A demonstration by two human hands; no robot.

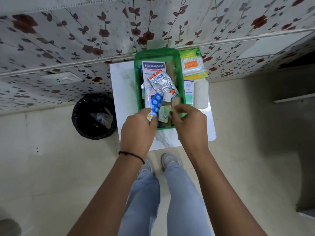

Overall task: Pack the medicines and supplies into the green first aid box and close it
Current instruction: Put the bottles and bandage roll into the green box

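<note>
Reaching into the near end of the green box (137, 79), the person's left hand (138, 132) pinches the lower end of a white tube (148, 103), which lies just past the fingertips along the box's left wall. The right hand (190, 124) has its fingers curled together at the near right corner, beside a small bottle (164, 109); whether it grips a brown piece there or only steadies things cannot be told.

Beyond both hands the box is already heaped: silver foil strips (162, 81) lie over a plaster packet (153, 67), with blue tablets (156, 103) between the tube and the bottle.

Outside the box, to the right of the right hand, a pack of cotton buds (192, 64), a small white and green carton (188, 91) and a white roll (201, 94) still wait on the white table (124, 92).

The likely trouble is height. If the bottle stays propped and the foil strips ride high, the lid may not shut once the remaining items go in. The tube, held only by its end, could swing and knock the bottle over. The box also sits near the table's front edge, so a push from either hand might shift it towards the person.
</note>
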